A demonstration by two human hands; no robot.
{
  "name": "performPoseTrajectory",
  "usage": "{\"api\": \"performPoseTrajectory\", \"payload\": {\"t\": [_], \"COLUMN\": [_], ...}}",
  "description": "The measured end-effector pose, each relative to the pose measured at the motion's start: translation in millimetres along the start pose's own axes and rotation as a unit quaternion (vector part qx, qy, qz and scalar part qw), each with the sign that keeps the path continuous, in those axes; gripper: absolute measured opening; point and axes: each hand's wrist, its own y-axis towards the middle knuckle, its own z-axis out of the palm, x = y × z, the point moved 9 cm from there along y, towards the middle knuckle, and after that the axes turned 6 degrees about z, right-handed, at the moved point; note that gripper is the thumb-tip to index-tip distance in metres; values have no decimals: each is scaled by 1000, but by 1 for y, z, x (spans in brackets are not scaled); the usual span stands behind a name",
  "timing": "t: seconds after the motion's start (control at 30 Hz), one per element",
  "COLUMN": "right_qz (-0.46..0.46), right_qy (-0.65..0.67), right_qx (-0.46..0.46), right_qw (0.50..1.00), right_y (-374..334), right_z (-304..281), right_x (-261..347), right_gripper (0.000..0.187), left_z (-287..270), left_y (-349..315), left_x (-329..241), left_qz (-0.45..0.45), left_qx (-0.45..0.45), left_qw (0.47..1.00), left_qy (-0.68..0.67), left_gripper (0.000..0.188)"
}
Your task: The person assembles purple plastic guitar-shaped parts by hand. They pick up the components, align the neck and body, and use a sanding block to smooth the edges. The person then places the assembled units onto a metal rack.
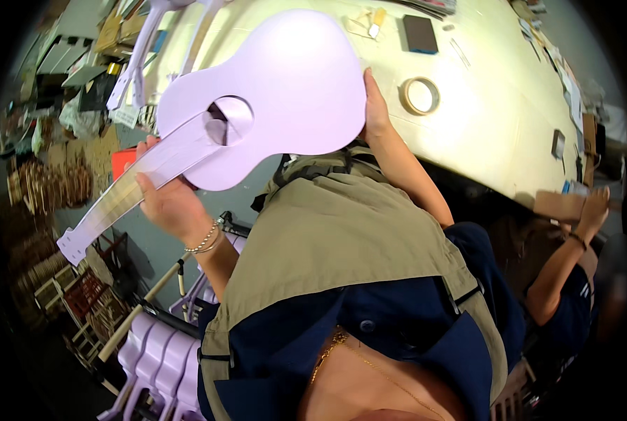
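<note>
A lilac ukulele body with its neck [299, 84], without strings, lies tilted across my view. Its round sound hole faces up, and the neck points to the lower left, ending in a headstock with small holes. My left hand [169, 203] is wrapped round the neck near the body, the thumb on top. At the body's broad end, my right hand [375, 105] holds the rim, with most of its fingers hidden behind or below. Part of the ukulele overlaps the edge of the pale worktable [482, 133].
On the table are a tape roll [420, 95], a dark block [419, 34] and a brush [377, 23]. Other lilac necks [141, 56] stand at the upper left. Several lilac bodies [159, 358] hang on a rack below left. A co-worker's arm [566, 259] is at right.
</note>
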Motion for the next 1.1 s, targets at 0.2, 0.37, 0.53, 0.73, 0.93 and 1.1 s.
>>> {"api": "performPoseTrajectory", "payload": {"t": [0.2, 0.37, 0.53, 0.73, 0.93, 1.1], "right_qz": [-12, -48, -46, -34, -219, -501], "right_qy": [-31, -86, -46, -11, -237, -636], "right_qx": [-9, -33, -92, -79, -99, 21], "right_qw": [999, 995, 994, 996, 941, 587], "right_y": [-9, -8, -8, -7, -19, -87], "right_z": [9, 2, -19, -32, -24, 88], "right_x": [13, 21, 21, 12, 42, 47], "right_gripper": [59, 61, 64, 66, 62, 51], "left_z": [6, 17, 44, 69, 60, 56], "left_y": [17, 22, 14, 2, 4, 12], "left_x": [12, 10, -1, -15, -5, 12], "left_qz": [-40, -53, 1, 49, 40, 47], "left_qx": [17, 25, 58, 97, 7, 7], "left_qw": [998, 996, 997, 992, 999, 995], "left_qy": [41, 61, 44, 70, -32, -87], "left_gripper": [49, 48, 48, 48, 43, 39]}}
